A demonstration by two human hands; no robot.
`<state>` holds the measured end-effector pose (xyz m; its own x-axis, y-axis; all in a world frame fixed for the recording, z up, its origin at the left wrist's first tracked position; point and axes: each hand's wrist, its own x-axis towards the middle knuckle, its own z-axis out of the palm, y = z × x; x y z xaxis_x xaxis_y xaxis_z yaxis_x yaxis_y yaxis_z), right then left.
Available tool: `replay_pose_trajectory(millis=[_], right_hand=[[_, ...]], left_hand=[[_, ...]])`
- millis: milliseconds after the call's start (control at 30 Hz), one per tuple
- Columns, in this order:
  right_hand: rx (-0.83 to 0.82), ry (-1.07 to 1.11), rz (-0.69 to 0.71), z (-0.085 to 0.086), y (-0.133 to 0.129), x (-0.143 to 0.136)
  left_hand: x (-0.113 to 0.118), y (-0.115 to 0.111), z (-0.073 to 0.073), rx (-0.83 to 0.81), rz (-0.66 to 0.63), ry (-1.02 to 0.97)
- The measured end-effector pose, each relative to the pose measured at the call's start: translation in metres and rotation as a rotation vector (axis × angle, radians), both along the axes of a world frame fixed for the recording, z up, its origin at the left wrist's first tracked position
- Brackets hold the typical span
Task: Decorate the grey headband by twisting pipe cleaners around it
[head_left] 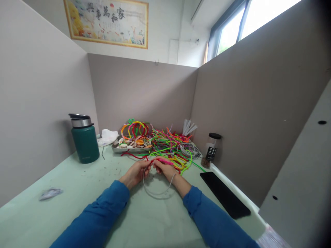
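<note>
Over the middle of the table, both my hands meet at the top of a thin grey hoop [155,197], which hangs open toward me. My left hand [134,173] pinches the hoop with its fingers closed. Close beside it, my right hand [165,168] is closed round a pink and red pipe cleaner [164,161] at the hoop; the fingers partly hide where the two meet. Just beyond lies a tangled heap of coloured pipe cleaners [168,141], with a coil of grey hoops [187,150] at its right side.
Behind my hands stands a metal tray [131,150] of shell-like pieces, with colourful wrapped hoops [136,129] above it. A green bottle [85,143] is at left near white tissue [108,136]. At right are a black-lidded jar [211,150] and a flat black object [224,194]. Grey partitions [142,89] enclose the table.
</note>
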<state>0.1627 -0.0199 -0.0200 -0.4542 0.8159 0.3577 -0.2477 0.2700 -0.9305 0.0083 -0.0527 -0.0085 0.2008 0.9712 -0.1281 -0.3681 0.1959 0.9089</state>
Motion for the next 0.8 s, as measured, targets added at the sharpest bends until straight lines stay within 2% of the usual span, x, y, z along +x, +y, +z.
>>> replay_pose_trajectory(millis=[200, 400, 700, 800], right_hand=[[0.013, -0.005, -0.007, 0.0011, -0.0025, 0.0015], [0.008, -0.022, 0.002, -0.0042, 0.0036, -0.0006], [0.074, -0.046, 0.023, -0.0036, 0.0001, 0.0004], [0.090, -0.041, 0.024, -0.0023, -0.0026, 0.0012]], left_hand=[[-0.0024, 0.0017, -0.0007, 0.046, -0.039, 0.005], [-0.0043, 0.0007, 0.0001, 0.019, -0.072, 0.039], [-0.0032, 0.0006, -0.0005, 0.067, -0.010, 0.084], [-0.0038, -0.0010, 0.0006, 0.063, -0.033, 0.084]])
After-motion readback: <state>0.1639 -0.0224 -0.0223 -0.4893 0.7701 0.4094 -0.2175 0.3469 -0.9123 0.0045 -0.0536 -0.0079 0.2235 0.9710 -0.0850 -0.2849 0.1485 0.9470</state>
